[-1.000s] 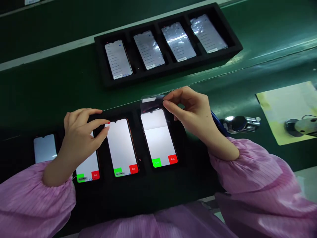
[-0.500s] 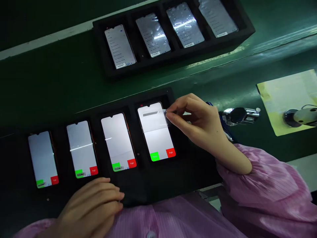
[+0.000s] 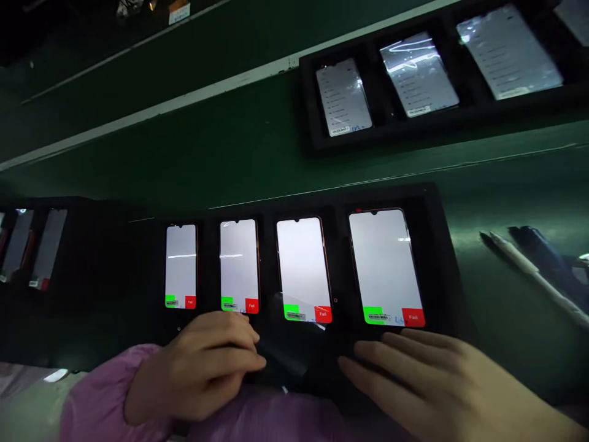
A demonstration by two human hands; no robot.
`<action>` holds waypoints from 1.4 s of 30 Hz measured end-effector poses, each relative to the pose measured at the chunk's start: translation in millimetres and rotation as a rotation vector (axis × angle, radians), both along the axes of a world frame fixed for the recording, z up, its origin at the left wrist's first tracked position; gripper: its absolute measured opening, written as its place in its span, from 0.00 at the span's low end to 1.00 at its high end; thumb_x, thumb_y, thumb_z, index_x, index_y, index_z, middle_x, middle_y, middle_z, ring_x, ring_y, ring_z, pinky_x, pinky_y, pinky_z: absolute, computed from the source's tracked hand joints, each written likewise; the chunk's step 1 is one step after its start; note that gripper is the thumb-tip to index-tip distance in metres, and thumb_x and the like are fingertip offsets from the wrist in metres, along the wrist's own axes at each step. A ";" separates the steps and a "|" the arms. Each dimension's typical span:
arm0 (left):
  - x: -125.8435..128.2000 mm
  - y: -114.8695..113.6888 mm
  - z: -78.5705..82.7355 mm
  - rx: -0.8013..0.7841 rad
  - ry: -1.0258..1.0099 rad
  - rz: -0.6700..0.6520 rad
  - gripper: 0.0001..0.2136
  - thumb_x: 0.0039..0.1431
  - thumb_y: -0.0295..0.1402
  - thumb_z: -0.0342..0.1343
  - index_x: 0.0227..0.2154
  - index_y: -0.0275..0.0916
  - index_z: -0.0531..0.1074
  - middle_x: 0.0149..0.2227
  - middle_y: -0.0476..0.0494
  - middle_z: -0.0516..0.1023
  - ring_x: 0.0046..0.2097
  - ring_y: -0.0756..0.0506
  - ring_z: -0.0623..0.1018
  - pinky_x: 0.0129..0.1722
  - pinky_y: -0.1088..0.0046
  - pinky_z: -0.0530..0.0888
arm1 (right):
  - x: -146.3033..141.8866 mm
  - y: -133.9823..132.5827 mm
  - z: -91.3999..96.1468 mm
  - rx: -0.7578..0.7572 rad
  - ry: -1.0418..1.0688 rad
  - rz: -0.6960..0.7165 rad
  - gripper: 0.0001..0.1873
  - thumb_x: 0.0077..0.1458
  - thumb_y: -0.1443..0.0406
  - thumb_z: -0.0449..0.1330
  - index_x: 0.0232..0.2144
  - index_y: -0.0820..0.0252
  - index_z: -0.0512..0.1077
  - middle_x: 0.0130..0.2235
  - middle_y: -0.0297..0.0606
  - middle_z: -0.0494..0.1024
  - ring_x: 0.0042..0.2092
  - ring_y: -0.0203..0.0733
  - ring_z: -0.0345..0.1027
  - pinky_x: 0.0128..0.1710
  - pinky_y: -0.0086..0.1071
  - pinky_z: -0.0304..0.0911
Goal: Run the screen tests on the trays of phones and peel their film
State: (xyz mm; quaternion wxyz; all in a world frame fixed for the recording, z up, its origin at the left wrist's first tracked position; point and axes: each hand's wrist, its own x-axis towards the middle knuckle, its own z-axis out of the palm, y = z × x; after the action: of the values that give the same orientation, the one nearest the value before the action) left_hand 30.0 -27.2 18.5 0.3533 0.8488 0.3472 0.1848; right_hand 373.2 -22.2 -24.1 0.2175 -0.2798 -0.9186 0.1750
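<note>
Four phones lie in a black foam tray (image 3: 442, 258), screens lit white with green and red boxes at the bottom. The rightmost phone (image 3: 384, 264) carries a small barcode label over its green box. My right hand (image 3: 414, 374) is just below that phone, fingers stretched out and holding nothing visible. My left hand (image 3: 202, 362) is by the tray's near edge, below the two left phones, its fingers loosely bent and apart with nothing seen in them. A faint see-through sheet or reflection shows between the hands; I cannot tell which.
A second black tray (image 3: 308, 110) with several lit phones stands at the back right. Another phone tray (image 3: 83, 245) is at the far left. A white pen (image 3: 515, 255) and a dark blue object (image 3: 538, 245) lie on the green bench (image 3: 207, 153) at right.
My right hand has let go of the clear film at the rightmost phone and moved down below it. A barcode label now shows there. The view has swung left.
</note>
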 end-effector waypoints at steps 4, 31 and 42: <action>-17.3 35.4 -0.1 0.112 0.021 0.009 0.13 0.62 0.16 0.56 0.42 0.40 0.78 0.41 0.49 0.83 0.52 0.48 0.84 0.67 0.62 0.77 | -25.2 3.0 -1.4 0.138 -0.076 0.061 0.20 0.73 0.73 0.46 0.49 0.60 0.79 0.42 0.35 0.80 0.36 0.38 0.72 0.29 0.37 0.65; -42.0 117.3 -38.3 0.380 0.491 0.364 0.08 0.68 0.39 0.59 0.43 0.45 0.81 0.66 0.40 0.73 0.66 0.22 0.70 0.63 0.20 0.60 | -50.6 114.1 -2.2 -0.553 0.547 -0.555 0.09 0.64 0.57 0.68 0.36 0.54 0.74 0.34 0.33 0.76 0.28 0.34 0.67 0.25 0.34 0.63; -38.1 120.3 -42.6 0.440 0.380 0.401 0.04 0.66 0.33 0.62 0.34 0.49 0.78 0.52 0.46 0.81 0.62 0.30 0.75 0.66 0.28 0.64 | -62.6 61.7 -30.7 -0.215 0.107 -0.247 0.22 0.65 0.70 0.64 0.60 0.57 0.67 0.58 0.46 0.76 0.54 0.49 0.75 0.52 0.43 0.78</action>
State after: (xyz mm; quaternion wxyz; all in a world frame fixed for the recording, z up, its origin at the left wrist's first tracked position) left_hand -8.2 93.1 -24.1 0.0477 0.8387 0.5186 0.1595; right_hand 310.7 39.4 -54.8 0.2546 -0.4023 -0.8405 0.2587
